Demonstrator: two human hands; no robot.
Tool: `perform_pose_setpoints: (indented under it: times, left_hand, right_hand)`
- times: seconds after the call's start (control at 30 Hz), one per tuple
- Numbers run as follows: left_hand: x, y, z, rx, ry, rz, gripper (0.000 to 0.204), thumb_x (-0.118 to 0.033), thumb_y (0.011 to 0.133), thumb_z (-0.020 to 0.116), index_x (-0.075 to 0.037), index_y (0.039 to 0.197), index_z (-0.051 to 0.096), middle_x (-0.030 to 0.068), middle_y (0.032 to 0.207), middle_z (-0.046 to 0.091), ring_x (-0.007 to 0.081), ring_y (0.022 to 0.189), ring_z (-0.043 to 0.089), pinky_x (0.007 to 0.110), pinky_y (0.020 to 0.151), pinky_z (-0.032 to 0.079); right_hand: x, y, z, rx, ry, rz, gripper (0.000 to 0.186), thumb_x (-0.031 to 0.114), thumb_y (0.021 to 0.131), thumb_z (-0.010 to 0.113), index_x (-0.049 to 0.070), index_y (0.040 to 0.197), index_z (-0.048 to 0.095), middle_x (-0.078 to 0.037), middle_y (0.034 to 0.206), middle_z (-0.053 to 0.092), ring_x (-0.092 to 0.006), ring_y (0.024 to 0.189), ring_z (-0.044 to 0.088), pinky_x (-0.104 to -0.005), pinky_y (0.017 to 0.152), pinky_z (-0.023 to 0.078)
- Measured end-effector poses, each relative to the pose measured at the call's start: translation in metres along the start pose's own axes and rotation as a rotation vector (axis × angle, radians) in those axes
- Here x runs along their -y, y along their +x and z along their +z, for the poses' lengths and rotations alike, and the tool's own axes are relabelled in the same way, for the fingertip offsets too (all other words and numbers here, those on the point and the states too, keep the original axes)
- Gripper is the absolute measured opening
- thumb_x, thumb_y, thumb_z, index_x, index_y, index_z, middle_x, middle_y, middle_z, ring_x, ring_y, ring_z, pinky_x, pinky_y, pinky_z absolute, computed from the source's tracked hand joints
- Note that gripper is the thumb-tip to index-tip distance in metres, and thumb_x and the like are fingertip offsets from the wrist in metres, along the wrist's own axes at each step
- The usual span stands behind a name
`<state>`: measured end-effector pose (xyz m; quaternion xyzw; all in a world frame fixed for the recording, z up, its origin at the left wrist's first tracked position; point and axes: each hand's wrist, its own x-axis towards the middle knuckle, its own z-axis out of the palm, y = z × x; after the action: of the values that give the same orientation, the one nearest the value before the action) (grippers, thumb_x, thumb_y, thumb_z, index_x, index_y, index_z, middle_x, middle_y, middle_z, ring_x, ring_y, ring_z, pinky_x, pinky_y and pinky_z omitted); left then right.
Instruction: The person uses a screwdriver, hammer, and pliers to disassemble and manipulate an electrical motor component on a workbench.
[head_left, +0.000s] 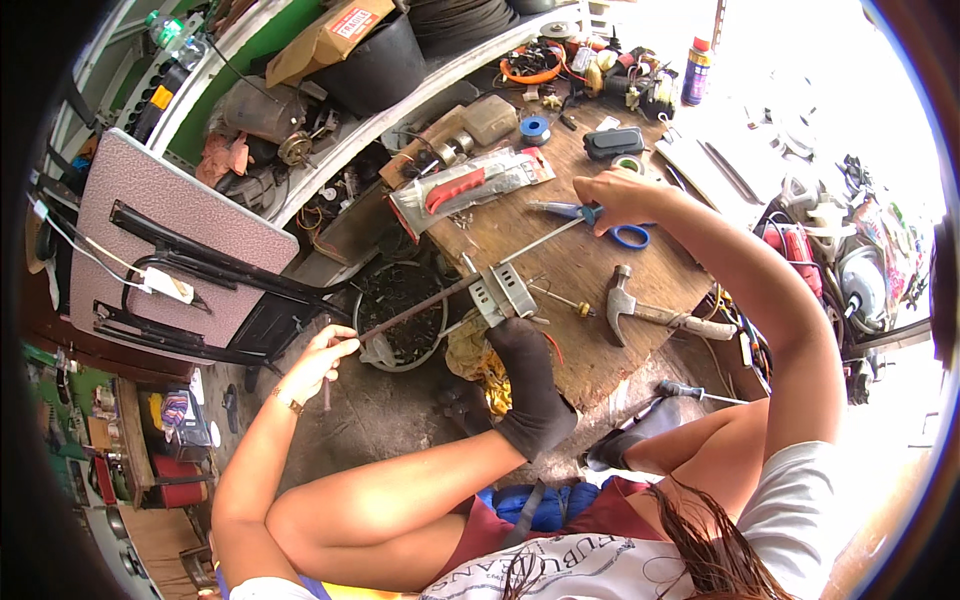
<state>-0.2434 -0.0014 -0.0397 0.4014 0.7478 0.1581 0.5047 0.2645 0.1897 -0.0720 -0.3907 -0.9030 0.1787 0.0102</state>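
A slotted grey metal bracket (503, 292) sits at the table's near edge, with my dark-socked foot (522, 350) pressed against its lower side. My left hand (318, 365) is closed on the near-left end of a long brownish rod (415, 312), which runs up to the bracket. My right hand (625, 198) is closed around the teal end of a long thin metal shaft, which looks like a screwdriver (545, 240); its other end meets the bracket. Beside the right hand lie blue-handled scissors (630, 237). A claw hammer (650, 310) rests on the wooden table (570, 360).
A round bin (400, 310) of dark scraps stands below the rod. A packaged red-handled tool (460, 190), a blue spool (535, 130) and a spray can (698, 70) are on the table. A folded chair (180, 235) leans at left. Another screwdriver (690, 391) lies near my other foot.
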Motion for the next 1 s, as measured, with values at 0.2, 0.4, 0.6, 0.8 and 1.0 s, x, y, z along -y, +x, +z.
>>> perform_pose_setpoints:
  times: [0.2, 0.4, 0.6, 0.8, 1.0]
  left_hand:
    - [0.005, 0.004, -0.001, 0.054, 0.013, -0.001, 0.018, -0.027, 0.092, 0.069, -0.013, 0.098, 0.059, -0.0085, 0.080, 0.043, 0.0001, 0.061, 0.034, 0.016, 0.046, 0.027]
    - [0.009, -0.001, 0.005, 0.033, -0.055, -0.043, 0.017, -0.027, 0.091, 0.070, -0.014, 0.095, 0.060, -0.0089, 0.078, 0.045, 0.0006, 0.059, 0.033, 0.017, 0.046, 0.025]
    - [0.014, -0.001, 0.009, 0.017, -0.084, -0.030, 0.017, -0.024, 0.092, 0.069, -0.013, 0.096, 0.056, -0.0088, 0.077, 0.044, -0.0006, 0.056, 0.034, 0.015, 0.044, 0.027]
    - [0.010, 0.003, 0.008, -0.023, -0.088, 0.003, 0.016, -0.021, 0.091, 0.070, -0.012, 0.096, 0.057, -0.0073, 0.080, 0.050, -0.0006, 0.055, 0.035, 0.015, 0.042, 0.028]
    - [0.011, -0.005, 0.007, -0.047, -0.103, -0.025, 0.017, -0.021, 0.090, 0.071, -0.012, 0.095, 0.057, -0.0082, 0.075, 0.048, -0.0007, 0.052, 0.034, 0.015, 0.041, 0.028]
  right_hand:
    - [0.001, 0.000, 0.003, 0.162, 0.026, -0.038, 0.052, 0.023, 0.076, 0.078, 0.013, 0.122, 0.058, -0.010, 0.108, 0.067, -0.0292, 0.111, 0.058, -0.0456, 0.096, 0.034]
    - [0.018, -0.002, 0.009, -0.109, 0.016, 0.147, 0.037, 0.021, 0.077, 0.076, 0.020, 0.112, 0.067, -0.007, 0.107, 0.067, -0.0272, 0.114, 0.052, -0.0503, 0.097, 0.036]
    - [0.010, -0.003, 0.040, -0.635, 0.318, 0.148, 0.022, 0.017, 0.075, 0.076, 0.015, 0.096, 0.069, -0.008, 0.107, 0.060, -0.0265, 0.113, 0.052, -0.0412, 0.098, 0.039]
    - [-0.019, 0.020, 0.045, -0.747, 0.259, 0.232, 0.030, 0.004, 0.076, 0.067, 0.005, 0.107, 0.068, -0.011, 0.111, 0.062, -0.0314, 0.108, 0.055, -0.0368, 0.095, 0.044]
    - [-0.001, 0.019, 0.024, -0.370, -0.111, 0.197, 0.033, 0.012, 0.074, 0.072, 0.018, 0.106, 0.070, -0.007, 0.110, 0.060, -0.0328, 0.114, 0.047, -0.0525, 0.092, 0.040]
